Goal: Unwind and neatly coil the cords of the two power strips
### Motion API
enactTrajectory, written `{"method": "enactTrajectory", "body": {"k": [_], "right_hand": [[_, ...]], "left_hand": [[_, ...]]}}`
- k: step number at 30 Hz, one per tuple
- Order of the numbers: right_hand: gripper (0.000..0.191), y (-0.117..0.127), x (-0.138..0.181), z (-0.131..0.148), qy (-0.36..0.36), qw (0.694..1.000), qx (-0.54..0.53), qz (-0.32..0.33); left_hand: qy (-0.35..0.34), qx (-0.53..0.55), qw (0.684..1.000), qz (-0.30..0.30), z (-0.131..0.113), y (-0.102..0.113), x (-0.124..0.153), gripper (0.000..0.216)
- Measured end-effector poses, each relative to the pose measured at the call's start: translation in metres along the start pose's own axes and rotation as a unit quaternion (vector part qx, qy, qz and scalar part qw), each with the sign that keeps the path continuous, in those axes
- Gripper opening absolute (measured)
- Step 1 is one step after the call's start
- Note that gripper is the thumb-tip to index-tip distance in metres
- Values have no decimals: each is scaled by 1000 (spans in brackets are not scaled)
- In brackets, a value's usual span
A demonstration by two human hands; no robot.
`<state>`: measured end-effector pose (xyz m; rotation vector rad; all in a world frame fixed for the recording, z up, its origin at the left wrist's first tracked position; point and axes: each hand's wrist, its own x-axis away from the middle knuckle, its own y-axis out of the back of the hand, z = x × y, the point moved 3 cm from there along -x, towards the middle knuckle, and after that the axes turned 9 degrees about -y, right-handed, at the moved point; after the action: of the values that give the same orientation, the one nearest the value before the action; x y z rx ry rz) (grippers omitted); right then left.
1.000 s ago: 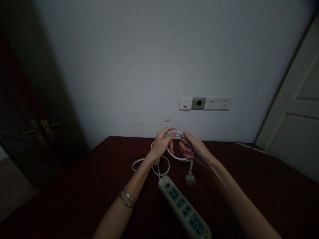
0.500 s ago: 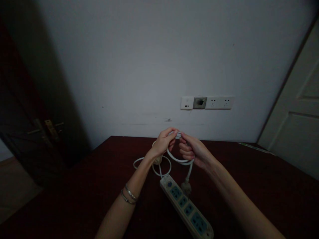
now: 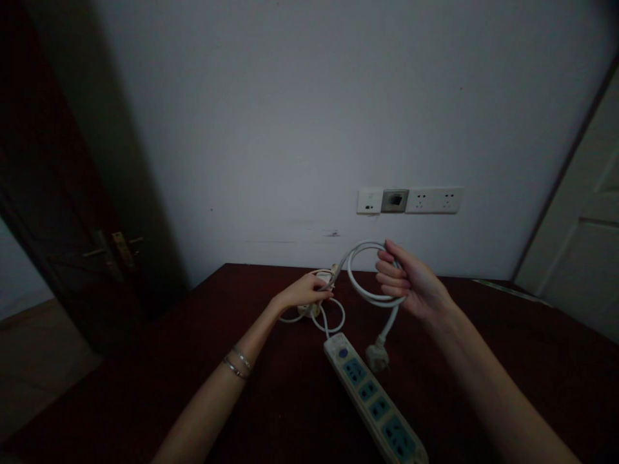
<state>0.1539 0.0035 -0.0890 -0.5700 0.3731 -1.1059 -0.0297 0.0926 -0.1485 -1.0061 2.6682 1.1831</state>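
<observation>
My right hand is closed around a looped white power cord, held up above the dark red table. From the bottom of that coil hangs the cord's plug, beside the power strip. My left hand, lower and further left, pinches the same cord where it runs down from the coil. The white power strip with blue-green sockets lies slantwise on the table. Around my left hand lie more cord loops and a pale object, partly hidden by the hand.
The dark red table meets a pale wall at its back edge. Wall sockets sit above the table to the right. A dark door is at the left and a pale door at the right.
My hands, close together before, have moved apart. The left went down and left along the cord, the right slightly right, and the coil now shows as an open loop between them.
</observation>
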Motion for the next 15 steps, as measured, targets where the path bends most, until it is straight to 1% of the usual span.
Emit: {"method": "enactTrajectory", "body": {"k": [1,3,6,9,11,13,15], "right_hand": [[35,1,2,3,6,1000,-4,-2],[34,6,4,7,14,1000,-16,-3],[32,18,2,11,25,999,-36,11],[30,31,-3,14,31,997,-53,42],[29,38,-5,16,34,995,-66,59],[28,41,-4,18,35,994,-75,73],[28,41,-2,21,36,993,-79,81]], "left_hand": [[2,-18,1000,-7,3,4,2,33],[17,-17,1000,-10,8,13,7,32],[54,31,998,-10,15,27,12,32],[72,62,995,-39,19,42,15,33],[76,42,993,-81,19,52,16,33],[84,-2,990,-115,17,61,16,33],[80,-62,988,-114,12,68,15,32]]}}
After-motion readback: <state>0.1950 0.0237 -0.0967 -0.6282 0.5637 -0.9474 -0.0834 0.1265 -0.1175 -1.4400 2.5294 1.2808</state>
